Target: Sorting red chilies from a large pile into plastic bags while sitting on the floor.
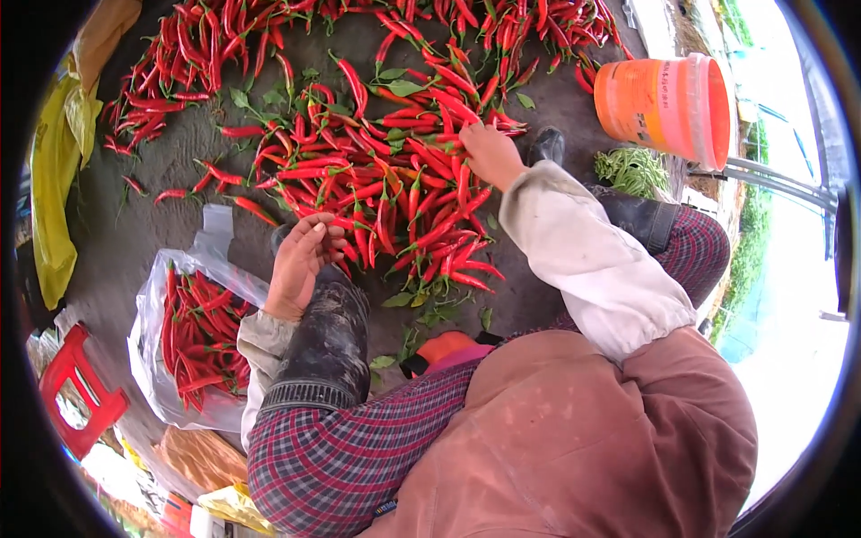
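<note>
My left hand [303, 262] is palm up over my left boot, at the near left edge of a heap of red chili peppers [386, 193]. Its fingers are loosely curled and a little apart, with nothing visible in them. At the right side of the heap, my right hand [491, 154] faces back up, its fingers mostly hidden and closed round a long red chili pepper [453, 105]. Left of my left leg, a clear plastic bag [148, 336] lies open with many red chilies [202, 332] inside.
More chilies [211, 45] spread along the far side. An orange bucket [646, 103] lies tipped at the right, near a pile of green stems [632, 170]. A yellow sack [56, 188] and a red plastic stool [81, 394] are at the left. Loose leaves [430, 314] litter the ground near my boots.
</note>
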The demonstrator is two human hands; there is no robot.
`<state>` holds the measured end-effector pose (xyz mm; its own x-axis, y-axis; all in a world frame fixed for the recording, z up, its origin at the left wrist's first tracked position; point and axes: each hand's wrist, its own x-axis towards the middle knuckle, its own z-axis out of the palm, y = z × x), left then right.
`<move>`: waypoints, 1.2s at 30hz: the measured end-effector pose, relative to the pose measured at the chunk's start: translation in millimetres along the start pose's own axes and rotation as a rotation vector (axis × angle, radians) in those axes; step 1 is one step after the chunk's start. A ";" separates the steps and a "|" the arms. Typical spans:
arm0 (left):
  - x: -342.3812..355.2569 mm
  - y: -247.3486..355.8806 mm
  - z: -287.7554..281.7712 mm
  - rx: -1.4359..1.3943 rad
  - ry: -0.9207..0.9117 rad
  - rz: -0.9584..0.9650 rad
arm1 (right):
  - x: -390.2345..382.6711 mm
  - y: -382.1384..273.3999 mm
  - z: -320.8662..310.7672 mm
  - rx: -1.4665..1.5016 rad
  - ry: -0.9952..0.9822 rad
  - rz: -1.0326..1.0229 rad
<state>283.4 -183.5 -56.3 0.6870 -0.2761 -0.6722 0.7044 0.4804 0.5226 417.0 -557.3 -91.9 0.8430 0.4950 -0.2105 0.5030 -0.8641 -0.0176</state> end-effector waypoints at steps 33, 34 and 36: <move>17.0 -7.9 -11.5 -0.035 -0.038 -0.104 | 0.0 -125.4 -54.6 1.945 -0.290 0.930; 18.0 -8.1 -14.5 -0.054 -0.004 -0.093 | -0.5 -118.0 -53.0 1.862 -0.201 0.909; 19.3 -9.6 -20.3 -0.077 0.029 -0.090 | -1.5 -86.5 -48.2 1.581 -0.073 0.655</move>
<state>286.3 -176.5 -85.0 0.6150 -0.2972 -0.7304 0.7467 0.5172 0.4183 381.3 -478.9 -42.9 0.7835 0.0824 -0.6159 -0.5979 -0.1703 -0.7833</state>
